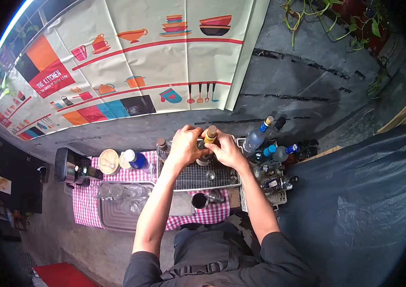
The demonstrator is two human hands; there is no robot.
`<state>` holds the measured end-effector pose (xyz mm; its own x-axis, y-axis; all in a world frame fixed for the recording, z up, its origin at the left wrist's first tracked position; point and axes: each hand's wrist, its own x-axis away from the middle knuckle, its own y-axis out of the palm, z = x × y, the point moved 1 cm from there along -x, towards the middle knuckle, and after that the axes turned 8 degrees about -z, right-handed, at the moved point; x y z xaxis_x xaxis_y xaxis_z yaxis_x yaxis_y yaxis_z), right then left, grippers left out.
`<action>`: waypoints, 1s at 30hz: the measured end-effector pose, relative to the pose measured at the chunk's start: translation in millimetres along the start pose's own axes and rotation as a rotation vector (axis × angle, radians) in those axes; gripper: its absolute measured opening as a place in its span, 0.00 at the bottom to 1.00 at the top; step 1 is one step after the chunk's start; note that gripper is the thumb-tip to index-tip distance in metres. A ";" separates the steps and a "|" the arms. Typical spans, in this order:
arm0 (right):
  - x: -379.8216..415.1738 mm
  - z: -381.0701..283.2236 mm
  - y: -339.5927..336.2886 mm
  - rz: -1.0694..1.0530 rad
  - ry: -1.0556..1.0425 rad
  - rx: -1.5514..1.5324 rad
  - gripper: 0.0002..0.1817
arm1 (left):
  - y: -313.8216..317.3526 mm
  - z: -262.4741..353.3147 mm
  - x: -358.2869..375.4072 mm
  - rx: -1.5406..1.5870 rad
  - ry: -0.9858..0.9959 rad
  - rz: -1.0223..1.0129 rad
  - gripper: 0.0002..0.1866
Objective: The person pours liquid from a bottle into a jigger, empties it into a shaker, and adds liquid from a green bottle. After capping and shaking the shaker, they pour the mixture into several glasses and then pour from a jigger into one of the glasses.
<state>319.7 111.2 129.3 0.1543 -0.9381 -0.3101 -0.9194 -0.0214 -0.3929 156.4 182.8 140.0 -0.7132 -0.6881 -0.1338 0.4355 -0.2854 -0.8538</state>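
Note:
A bottle with a cork-coloured stopper [211, 130] and a yellow neck stands upright at the back of the counter. My left hand [185, 145] is closed around its neck area from the left. From the other side, my right hand [227, 149] grips the same neck, its thumb near the yellow band. The hands hide much of the bottle's body. Just in front of it, a small clear glass [210, 175] rests on a black mesh mat [188, 178]. Another stoppered bottle [162, 149] is to the left of my left forearm.
Clear glasses [136, 191] stand on a grey tray [109, 224] at left. A dark cup [199, 200] sits near the front edge. Several bottles, one blue-capped [270, 150], crowd the right side. A black machine [71, 166] and a round wooden container [108, 160] stand far left.

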 end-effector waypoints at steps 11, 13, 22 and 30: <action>-3.1 51.6 12.3 -0.064 0.161 0.041 0.15 | 22.8 -32.2 -4.7 -0.239 0.058 0.030 0.28; -1.8 61.2 15.5 -0.047 0.143 0.042 0.14 | 25.7 -36.2 -0.9 -0.286 -0.093 -0.011 0.27; -2.4 88.0 21.6 -0.039 0.180 0.087 0.14 | 40.3 -59.0 7.5 -0.162 -0.359 -0.048 0.15; -1.9 82.7 18.7 -0.055 0.214 0.090 0.15 | 43.5 -61.8 7.3 -0.182 -0.232 -0.012 0.10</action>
<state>332.1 141.2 51.0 0.1138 -0.9885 -0.0992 -0.8741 -0.0522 -0.4829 136.2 206.6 70.7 -0.5637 -0.8257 -0.0226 0.3070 -0.1841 -0.9337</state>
